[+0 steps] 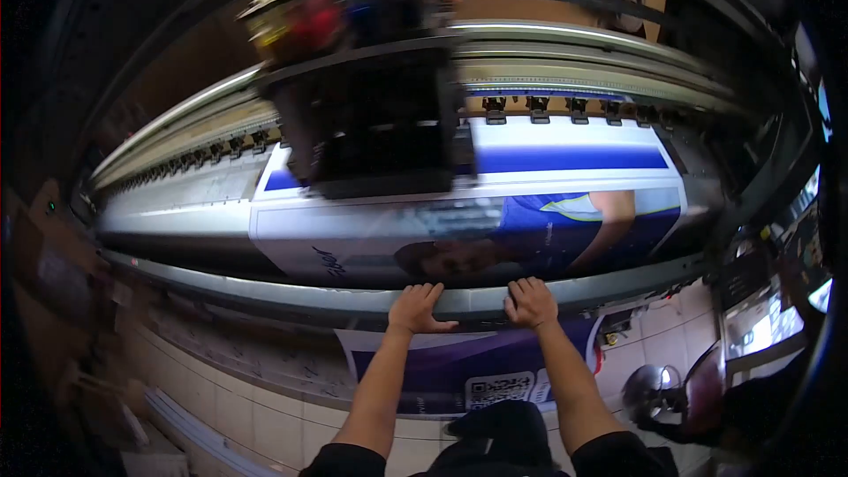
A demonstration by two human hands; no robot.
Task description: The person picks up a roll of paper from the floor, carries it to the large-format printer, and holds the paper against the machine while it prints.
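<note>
My left hand (pixel 419 308) grips the grey metal front bar (pixel 471 300) of a wide-format printer, its fingers hooked over the top and its thumb stretched out to the right. A short way along the same bar, my right hand (pixel 532 302) is closed over it with bent fingers. Beyond the bar lies a printed sheet (pixel 579 221) with a blue band and a picture of a person in a blue top. Over the sheet is the black print carriage (pixel 375 119), smeared by motion, with coloured parts on top. The undersides of both hands are hidden.
A purple printed banner (pixel 415 375) with a QR code hangs below the bar. Black pinch rollers (pixel 539 109) line the rail behind the sheet. At the right are a shiny round object (pixel 652 389) and a lit screen (pixel 777 329). Pale floor tiles (pixel 265 428) show underneath.
</note>
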